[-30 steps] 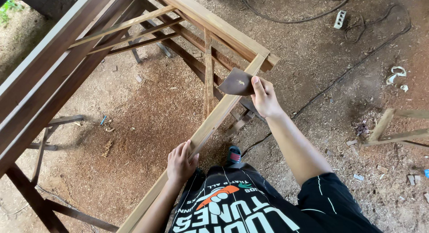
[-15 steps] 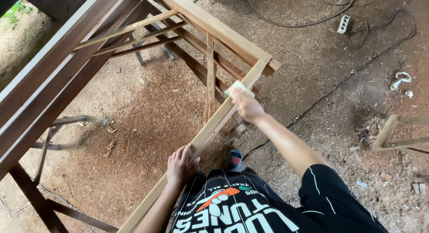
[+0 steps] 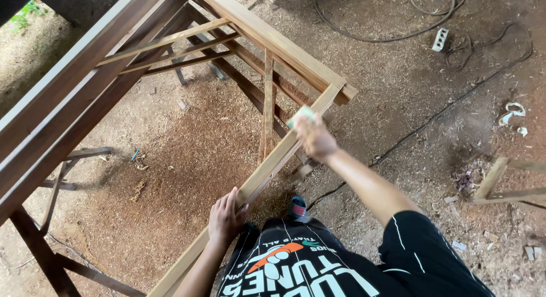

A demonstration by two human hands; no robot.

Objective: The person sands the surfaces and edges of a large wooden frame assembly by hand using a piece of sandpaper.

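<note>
Power strip [image 3: 440, 39] and black cables [image 3: 392, 36] on sawdust-strewn ground [image 3: 170, 160].

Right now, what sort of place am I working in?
Most likely a rough, open-sided carpentry workshop. The dirt floor is strewn with sawdust, a large wooden frame fills the view, and a power strip with its cable lies on the ground.

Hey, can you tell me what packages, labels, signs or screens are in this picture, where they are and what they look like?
No packages, signs or screens.
Printed design: on the person's black shirt, bottom centre; white block lettering with an orange shape.
</note>
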